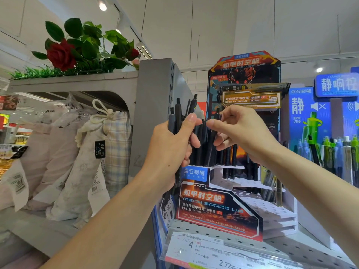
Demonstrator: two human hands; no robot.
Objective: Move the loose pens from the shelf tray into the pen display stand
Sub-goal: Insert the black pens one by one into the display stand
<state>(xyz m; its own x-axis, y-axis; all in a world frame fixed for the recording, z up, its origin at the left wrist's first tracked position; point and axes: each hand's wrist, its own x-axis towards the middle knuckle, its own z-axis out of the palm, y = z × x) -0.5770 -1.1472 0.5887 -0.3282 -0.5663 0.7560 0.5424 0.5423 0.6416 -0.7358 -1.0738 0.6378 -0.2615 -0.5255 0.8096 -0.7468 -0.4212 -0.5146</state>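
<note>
My left hand [171, 152] grips a bunch of several black pens [178, 115], held upright in front of the pen display stand [219, 208]. The stand is a red and dark printed card unit with white stepped tiers full of holes. Several black pens [229, 152] stand in its upper back rows. My right hand [239, 133] is just right of the bunch, thumb and fingers curled round one black pen at the stand's upper rows. The shelf tray is not in view.
A grey shelf upright [155, 105] stands just left of the stand. Bagged pillows [87, 152] fill the shelf to the left, under a red rose decoration [62, 55]. A blue display with green and white pens [338, 152] is on the right. Price labels [213, 253] line the perforated shelf edge.
</note>
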